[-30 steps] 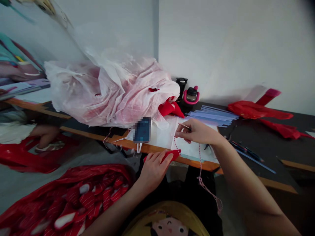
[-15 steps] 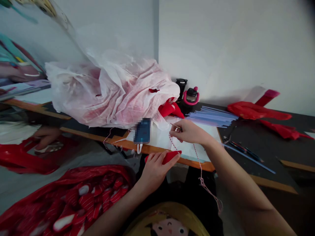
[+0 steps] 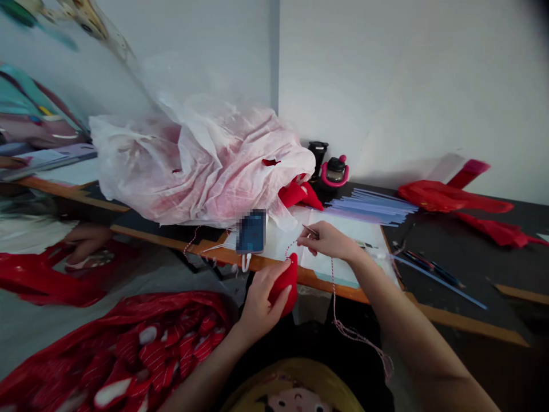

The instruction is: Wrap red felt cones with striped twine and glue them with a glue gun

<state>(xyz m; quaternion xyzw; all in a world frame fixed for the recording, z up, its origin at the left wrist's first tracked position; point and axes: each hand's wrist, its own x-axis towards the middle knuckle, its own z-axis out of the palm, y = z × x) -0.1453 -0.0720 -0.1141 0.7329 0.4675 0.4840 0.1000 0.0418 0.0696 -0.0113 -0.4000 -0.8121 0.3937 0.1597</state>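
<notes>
left hand (image 3: 262, 296): clamped on red cloth (image 3: 286, 280) by the bench's front edge (image 3: 467, 324), seemingly steadying it;
right hand (image 3: 328, 239): apart, pinching string (image 3: 333, 283) and thin stick (image 3: 309, 230), perhaps for control

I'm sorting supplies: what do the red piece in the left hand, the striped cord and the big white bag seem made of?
Red piece: probably soft cloth, perhaps felt; its surface looks matt.
Striped cord: likely twisted fibre, dull; red and white alternate along it. Cotton or synthetic is unclear.
White bag: seemingly thin plastic film, low sheen; it's crinkled and translucent, pink showing through.
</notes>
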